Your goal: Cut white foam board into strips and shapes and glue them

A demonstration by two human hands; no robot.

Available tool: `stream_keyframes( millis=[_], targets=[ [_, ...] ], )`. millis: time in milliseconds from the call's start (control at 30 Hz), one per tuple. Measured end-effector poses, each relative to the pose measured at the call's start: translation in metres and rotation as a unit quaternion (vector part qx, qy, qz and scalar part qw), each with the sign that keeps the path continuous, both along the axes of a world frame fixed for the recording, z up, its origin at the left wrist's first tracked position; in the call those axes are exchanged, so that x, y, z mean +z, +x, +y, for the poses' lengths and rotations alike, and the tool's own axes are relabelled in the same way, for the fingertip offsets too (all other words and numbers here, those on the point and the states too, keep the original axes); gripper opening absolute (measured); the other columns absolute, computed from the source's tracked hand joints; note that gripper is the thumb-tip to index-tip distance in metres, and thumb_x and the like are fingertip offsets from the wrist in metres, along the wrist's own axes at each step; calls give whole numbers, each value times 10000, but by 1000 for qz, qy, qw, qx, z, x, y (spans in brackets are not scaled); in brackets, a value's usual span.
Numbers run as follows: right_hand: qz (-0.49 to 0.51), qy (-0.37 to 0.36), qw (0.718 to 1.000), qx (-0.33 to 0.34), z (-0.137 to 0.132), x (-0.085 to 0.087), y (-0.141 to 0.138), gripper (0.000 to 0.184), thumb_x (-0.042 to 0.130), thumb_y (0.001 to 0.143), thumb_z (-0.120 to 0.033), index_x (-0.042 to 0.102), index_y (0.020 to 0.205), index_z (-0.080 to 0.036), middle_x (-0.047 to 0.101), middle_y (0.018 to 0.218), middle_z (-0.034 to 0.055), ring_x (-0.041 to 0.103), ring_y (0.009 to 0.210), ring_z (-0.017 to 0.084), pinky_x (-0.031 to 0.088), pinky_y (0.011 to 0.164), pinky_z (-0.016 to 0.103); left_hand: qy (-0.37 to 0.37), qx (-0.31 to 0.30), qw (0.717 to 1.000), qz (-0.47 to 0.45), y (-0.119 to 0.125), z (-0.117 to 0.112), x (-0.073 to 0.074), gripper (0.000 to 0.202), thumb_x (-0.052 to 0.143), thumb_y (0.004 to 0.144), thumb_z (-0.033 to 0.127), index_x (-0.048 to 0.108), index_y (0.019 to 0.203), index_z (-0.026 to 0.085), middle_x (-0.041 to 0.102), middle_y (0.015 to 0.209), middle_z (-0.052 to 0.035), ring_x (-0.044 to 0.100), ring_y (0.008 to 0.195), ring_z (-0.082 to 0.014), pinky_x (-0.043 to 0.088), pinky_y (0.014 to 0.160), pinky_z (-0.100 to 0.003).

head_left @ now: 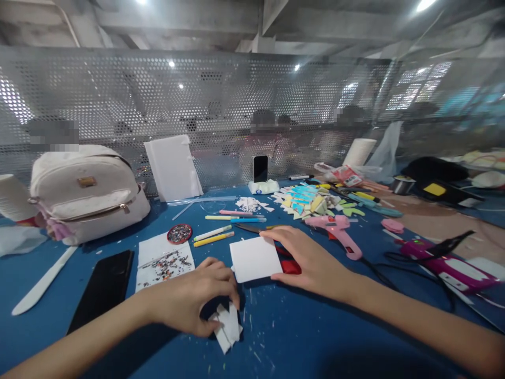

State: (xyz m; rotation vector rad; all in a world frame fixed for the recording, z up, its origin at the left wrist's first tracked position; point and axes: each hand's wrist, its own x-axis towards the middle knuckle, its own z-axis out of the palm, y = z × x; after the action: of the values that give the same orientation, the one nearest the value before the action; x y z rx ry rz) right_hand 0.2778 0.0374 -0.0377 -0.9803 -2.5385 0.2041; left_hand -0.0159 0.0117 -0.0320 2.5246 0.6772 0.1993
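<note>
Behind the blue table (292, 337) stands a metal panel with many small holes (221, 110), and under the concrete ceiling some lamps are lit. I take the white square card (252, 259) as the centre of the clock. It is near the middle of the table, slightly tilted.

At 3 o'clock the right hand (305, 258) holds this card by its right side: the thumb is at the lower corner, the forefinger at the upper edge, and both are clamped on it. A red object (291, 267) shows partly behind this hand. At 8 o'clock the left hand (193, 289) is curved, with thumb and forefinger apart around some white paper strips (229, 326) at 7 o'clock. The tips seem to touch them; if they press, I cannot tell.

Markers (213, 239) lie at 10 o'clock, a pink glue gun (337, 229) between 2 and 3, and cut coloured paper (311, 200) between 1 and 2.

In my judgement, the step in hand is gathering the strips while the card is kept steady. The next move would call for a light pinch on the strips, and a firm but flat hold so that the card does not bend.
</note>
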Motion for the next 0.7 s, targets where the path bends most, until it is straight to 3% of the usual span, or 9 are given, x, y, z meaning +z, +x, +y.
stream_keyframes(
  millis=[167,300,367,500,700],
  targets=[
    [-15,4,1000,11,-2,-5,1,684,759,838,-332,412,1413,-205,526,1420,145,459,1315,317,418,1067,484,-27,16,999,-22,-7,2,2,371,707,747,81,656,1061,270,645,1101,7,564,1062,-203,372,994,-320],
    [-23,41,997,59,-2,-5,-1,698,746,862,-356,381,1433,-187,549,1396,142,476,1293,300,413,1073,461,-29,143,987,-72,-16,6,4,111,574,894,175,659,953,216,667,1006,-27,592,964,-200,419,890,-333],
    [-27,68,993,89,-4,-4,-3,694,719,886,-361,360,1452,-179,551,1401,141,480,1288,290,409,1077,444,-40,220,969,-109,-15,10,4,161,521,948,280,651,990,195,680,988,-48,605,914,-202,447,820,-332],
    [-37,104,985,130,-8,-2,-10,640,662,930,-389,360,1446,-161,554,1410,143,483,1288,279,410,1069,433,-112,275,942,-159,-1,20,-4,305,595,881,399,689,1067,176,729,1000,-60,652,896,-196,495,802,-316],
    [-59,146,978,138,-12,-2,-11,625,629,951,-419,351,1439,-145,568,1408,143,487,1279,291,412,1047,462,-195,290,918,-187,18,33,-17,310,694,776,444,740,738,140,704,675,-27,610,622,-140,464,601,-253]
  ],
)
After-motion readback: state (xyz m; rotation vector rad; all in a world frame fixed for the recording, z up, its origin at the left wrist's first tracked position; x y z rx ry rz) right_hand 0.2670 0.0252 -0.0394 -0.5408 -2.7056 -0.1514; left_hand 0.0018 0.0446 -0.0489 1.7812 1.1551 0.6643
